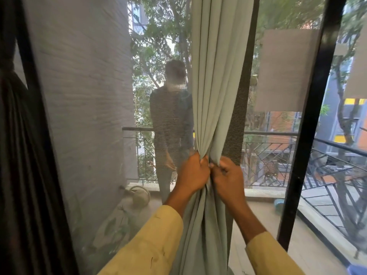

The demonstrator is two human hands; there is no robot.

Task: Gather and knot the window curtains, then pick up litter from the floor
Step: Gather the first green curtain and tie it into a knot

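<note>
Balcony floor (268, 211), seen through mesh: watering can (139, 195) by left wall, pale leaf-print bundle (113, 225) just beside it, maybe a bag. Small blue item (278, 203) near right frame. Person (170, 120) stands at the railing.

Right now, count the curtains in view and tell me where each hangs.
2. The pale green curtain hangs at centre, bunched in the left hand and right hand. A dark curtain hangs along the far left edge. More may be out of frame.
</note>
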